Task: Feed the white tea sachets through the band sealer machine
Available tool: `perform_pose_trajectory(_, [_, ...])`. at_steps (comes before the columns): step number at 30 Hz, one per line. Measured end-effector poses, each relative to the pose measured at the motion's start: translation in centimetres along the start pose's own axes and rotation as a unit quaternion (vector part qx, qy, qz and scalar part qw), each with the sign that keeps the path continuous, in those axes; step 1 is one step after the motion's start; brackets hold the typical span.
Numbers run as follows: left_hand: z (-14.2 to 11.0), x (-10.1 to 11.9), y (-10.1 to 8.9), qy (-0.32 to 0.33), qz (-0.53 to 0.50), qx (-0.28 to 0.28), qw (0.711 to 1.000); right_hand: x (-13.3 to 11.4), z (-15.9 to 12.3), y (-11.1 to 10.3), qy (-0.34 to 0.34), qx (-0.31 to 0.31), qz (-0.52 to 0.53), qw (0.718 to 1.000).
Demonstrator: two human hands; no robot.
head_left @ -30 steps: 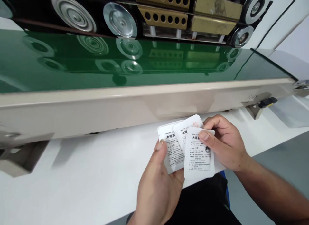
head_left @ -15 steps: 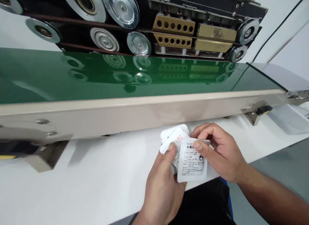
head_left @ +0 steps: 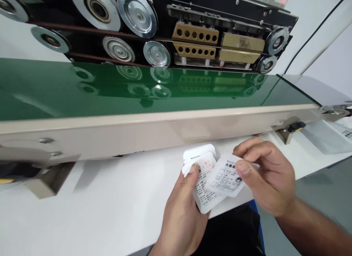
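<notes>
My left hand (head_left: 184,208) grips a few small white printed packets (head_left: 205,186), its thumb pressed across the front one. They are fanned out; one behind shows the words "WHITE TEA", and the front one carries a faint red stamp. Between its thumb and fingers, my right hand (head_left: 266,175) pinches another white packet (head_left: 227,175) with black Chinese print and a small round dark mark. This packet is tilted and slightly blurred, and its left part overlaps the packets in my left hand. Both hands are over the front edge of the white table.
Beyond my hands runs a green conveyor belt (head_left: 115,105) with a cream side rail (head_left: 154,135). Metal wheels (head_left: 156,54) and brass blocks (head_left: 195,34) of a machine stand behind it. A clear plastic bin (head_left: 324,136) sits at the right on the white table (head_left: 115,208).
My right hand has moved right with its packet, tilting it and uncovering more of the packets in my left hand. My left hand has barely moved.
</notes>
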State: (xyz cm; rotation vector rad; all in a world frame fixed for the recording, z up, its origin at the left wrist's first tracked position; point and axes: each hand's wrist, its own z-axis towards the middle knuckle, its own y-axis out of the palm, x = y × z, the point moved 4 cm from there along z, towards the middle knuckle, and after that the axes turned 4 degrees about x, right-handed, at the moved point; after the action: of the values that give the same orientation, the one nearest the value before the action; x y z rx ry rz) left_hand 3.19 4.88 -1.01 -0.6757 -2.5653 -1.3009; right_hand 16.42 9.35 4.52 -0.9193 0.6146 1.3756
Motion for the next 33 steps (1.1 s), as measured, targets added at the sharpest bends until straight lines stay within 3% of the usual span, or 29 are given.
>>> perform_pose_trajectory(4, [-0.1,-0.1,-0.1,-0.004,0.010,-0.026,1.000,0.4,-0.1,0.8,0.019,-0.057,0.010,0.998])
perform_pose_trajectory(11, [-0.2,-0.4,-0.4,-0.013,0.010,-0.070,0.997,2.2,0.0,1.4,0.118,-0.055,-0.029,0.991])
perform_pose_trajectory(22, [-0.3,-0.4,0.0,0.012,0.025,-0.165,0.986,3.8,0.2,2.1,0.264,-0.044,0.096,0.959])
perform_pose_trajectory(27, [-0.2,-0.4,-0.3,0.017,0.015,-0.137,0.990,4.0,-0.1,2.4,0.289,-0.033,0.150,0.945])
perform_pose_trajectory(33, [-0.1,-0.2,-0.5,0.032,0.002,-0.096,0.995,3.3,-1.3,2.7,0.320,-0.135,0.148,0.926])
